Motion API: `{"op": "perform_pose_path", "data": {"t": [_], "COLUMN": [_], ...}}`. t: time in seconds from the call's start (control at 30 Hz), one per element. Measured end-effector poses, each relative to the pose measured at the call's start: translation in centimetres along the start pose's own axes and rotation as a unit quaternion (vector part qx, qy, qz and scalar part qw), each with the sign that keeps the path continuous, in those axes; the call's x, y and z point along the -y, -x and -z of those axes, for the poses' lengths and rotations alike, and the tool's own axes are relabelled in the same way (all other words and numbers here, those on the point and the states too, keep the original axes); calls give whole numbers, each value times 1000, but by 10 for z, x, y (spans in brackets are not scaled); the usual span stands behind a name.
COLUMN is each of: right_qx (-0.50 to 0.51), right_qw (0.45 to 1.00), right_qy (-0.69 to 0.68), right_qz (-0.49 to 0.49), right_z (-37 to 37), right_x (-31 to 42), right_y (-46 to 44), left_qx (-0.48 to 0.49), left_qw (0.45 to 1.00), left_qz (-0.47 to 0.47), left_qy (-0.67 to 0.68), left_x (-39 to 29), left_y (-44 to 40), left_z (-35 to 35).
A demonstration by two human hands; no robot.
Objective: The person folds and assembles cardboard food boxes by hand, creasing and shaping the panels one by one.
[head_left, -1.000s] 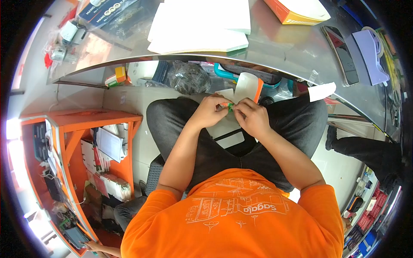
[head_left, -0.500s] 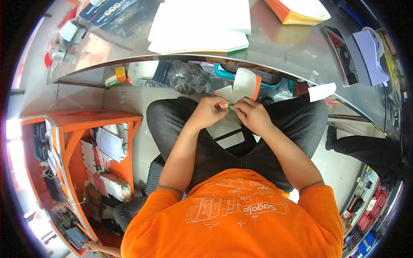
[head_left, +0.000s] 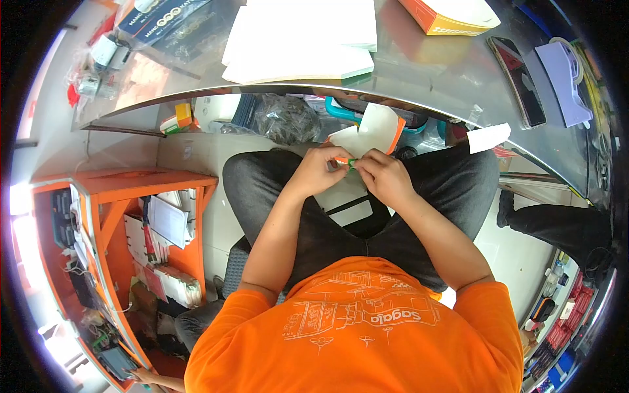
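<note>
Between my hands, above my lap, is a partly folded cardboard tray (head_left: pixel 379 123), white inside with orange and green on its outer side. My left hand (head_left: pixel 320 171) is closed, pinching an orange and green folded edge. Close beside it, my right hand (head_left: pixel 386 177) pinches the same edge with thumb and fingers. The white flaps stand up beyond my knuckles, just below the table edge. My fingers hide part of the fold.
On the metal table (head_left: pixel 432 72) lie a stack of white cardboard sheets (head_left: pixel 298 39), a folded orange-yellow tray (head_left: pixel 452 18), a phone (head_left: pixel 517 82) and a tape dispenser (head_left: pixel 562 85). An orange shelf (head_left: pixel 141 175) stands at left. Another person's hand (head_left: pixel 141 376) shows lower left.
The white flap of the cardboard tray has tilted slightly and looks wider. Both hands keep their pinch at nearly the same spot. The table has shifted slightly in view.
</note>
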State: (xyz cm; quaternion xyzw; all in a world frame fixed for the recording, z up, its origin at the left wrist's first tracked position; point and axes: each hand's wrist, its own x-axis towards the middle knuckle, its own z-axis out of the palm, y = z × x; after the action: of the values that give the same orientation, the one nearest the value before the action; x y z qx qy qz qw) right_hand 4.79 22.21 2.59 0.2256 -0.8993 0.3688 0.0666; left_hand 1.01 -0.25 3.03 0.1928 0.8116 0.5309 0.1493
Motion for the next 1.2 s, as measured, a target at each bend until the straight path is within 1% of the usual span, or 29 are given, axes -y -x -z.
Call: {"op": "perform_pose_path", "data": {"t": [0.13,0.23,0.33,0.43,0.53,0.63,0.73,0.77,0.83,0.87,0.9,0.93,0.97,1.0,1.07,1.1,1.17,1.2], "right_qx": [-10,-39,-2,6,-15,67,116,103,77,105,97,90,83,91,109,87,44,6], "right_qw": [1000,997,995,998,998,984,928,932,939,924,908,891,871,869,863,857,842,838], "right_qy": [17,-45,-87,-64,-33,-122,-281,-283,-285,-273,-308,-343,-376,-384,-402,-429,-480,-495], "right_qz": [-7,-44,-37,-21,59,-112,-216,-203,-175,-245,-266,-285,-304,-298,-284,-271,-243,-228], "right_z": [-2,-6,3,10,10,17,7,0,-8,-1,-2,-3,-3,0,9,12,20,29], "right_x": [0,0,-8,-6,-12,-3,-11,-18,-28,-26,-26,-27,-27,-26,-17,-13,-6,-8], "right_y": [1,-1,-9,-14,-17,-13,-14,-10,-8,-9,-9,-9,-11,-11,-14,-14,-16,-15], "left_qx": [0,15,11,-8,-5,-14,-59,-121,-246,-238,-235,-186,-133,-122,-113,-109,-121,-128], "left_qw": [999,999,1000,998,994,994,985,972,921,946,962,982,983,961,956,954,958,959], "left_qz": [-35,-29,-9,-52,-113,-95,-155,-176,-215,-151,-85,-14,59,100,107,110,121,126], "left_qy": [0,-14,11,37,-1,44,-43,-100,-212,-159,-106,1,108,228,247,256,231,220], "left_x": [6,3,5,2,7,10,8,-6,-34,-29,-24,-4,6,16,5,2,8,12], "left_y": [-2,-1,2,2,0,0,-2,-5,-12,-11,-10,-8,-8,-6,-6,-7,-9,-11], "left_z": [-4,1,2,-3,-5,-7,-9,-11,-18,-24,-30,-38,-43,-48,-43,-39,-34,-32]}}
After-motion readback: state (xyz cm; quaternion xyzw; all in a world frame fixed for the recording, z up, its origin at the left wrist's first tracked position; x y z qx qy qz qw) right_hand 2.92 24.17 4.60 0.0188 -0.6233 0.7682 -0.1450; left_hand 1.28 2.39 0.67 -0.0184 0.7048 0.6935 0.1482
